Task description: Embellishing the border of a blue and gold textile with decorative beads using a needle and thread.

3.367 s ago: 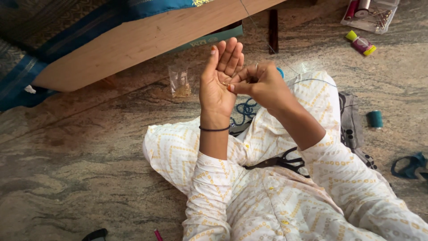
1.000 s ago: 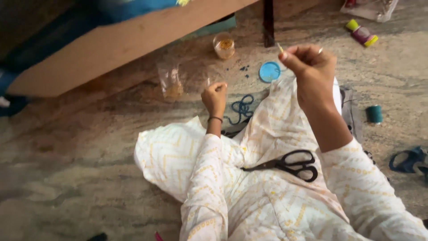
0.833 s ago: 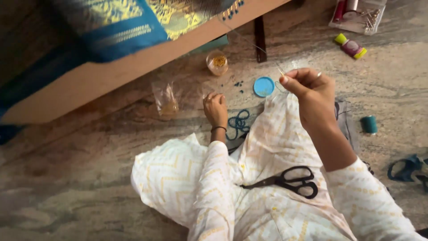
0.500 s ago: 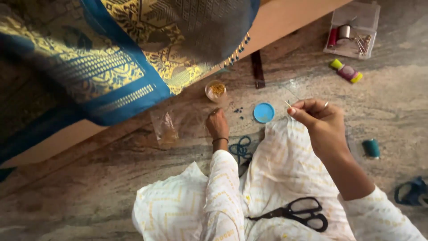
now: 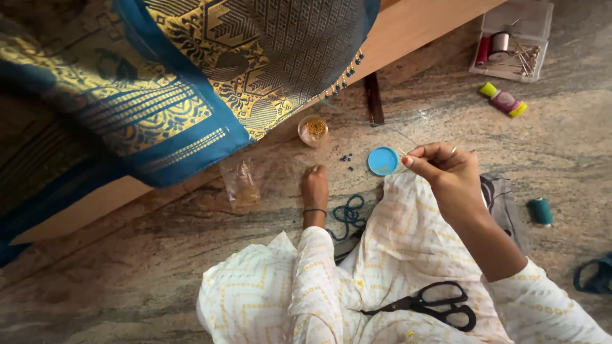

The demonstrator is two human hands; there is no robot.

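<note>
Head view: right hand (image 5: 449,175) raised, fingertips pinched together on a thin needle (image 5: 402,151), just above a round blue lid (image 5: 383,160). Left hand (image 5: 315,186) reaches down to the stone floor (image 5: 127,274), fingers closed near loose dark beads (image 5: 345,157) and a small cup of gold beads (image 5: 313,129). Black scissors (image 5: 428,304) lie on the lap.

The right hand (image 5: 446,175) pinches something too thin to make out. The left hand's (image 5: 315,186) fingers (image 5: 317,171) point down at the floor (image 5: 127,280), so their tips are hidden. The blue and gold cloth (image 5: 191,83) runs off the top and left edges. A dark blue loop (image 5: 593,277) is cut off at the right edge.
</note>
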